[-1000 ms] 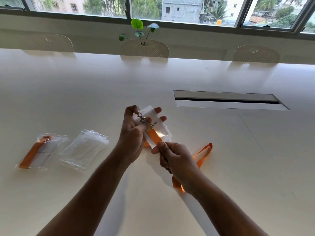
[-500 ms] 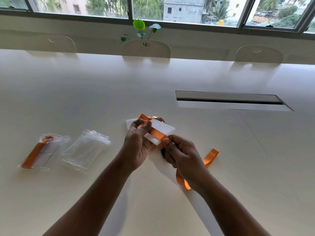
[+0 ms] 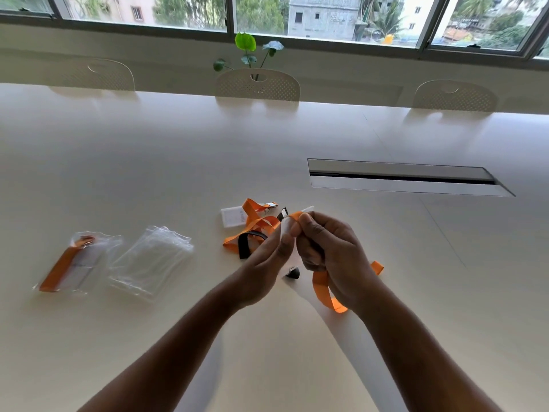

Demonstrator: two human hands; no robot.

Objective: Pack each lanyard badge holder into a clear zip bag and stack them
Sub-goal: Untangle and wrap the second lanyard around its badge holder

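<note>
Both hands meet above the middle of a pale tabletop (image 3: 148, 173). The left hand (image 3: 264, 263) has its thumb and fingers curled in a pinching grip on a white badge holder (image 3: 286, 228), seen almost edge-on and raised off the surface. The right hand (image 3: 329, 248) is curled tightly, its fingertips pinching the orange lanyard (image 3: 322, 288) where the strap crosses the top of that badge holder. From the right fist the strap hangs down in a loop beneath the wrist, and one orange end shows just beyond the hand on the right. A small black clip (image 3: 293, 272) hangs below the two hands, close to the tabletop.

Just behind the hands, a second badge holder (image 3: 233, 217) lies flat on the tabletop, with its own orange and black strap (image 3: 252, 230) heaped loosely beside it and partly over it.

To the left, well apart from the hands, a stack of clear zip bags (image 3: 150, 260) lies flat. Just beside it, farther left, one packed bag (image 3: 75, 263) holds an orange lanyard and a badge holder.

To the right of the hands and farther back, a long cable slot (image 3: 401, 178) is set into the tabletop. Three pale chairs (image 3: 258, 84) stand along the far edge, a green plant (image 3: 246, 46) rises behind the middle one, and windows (image 3: 297, 13) run across the back.
</note>
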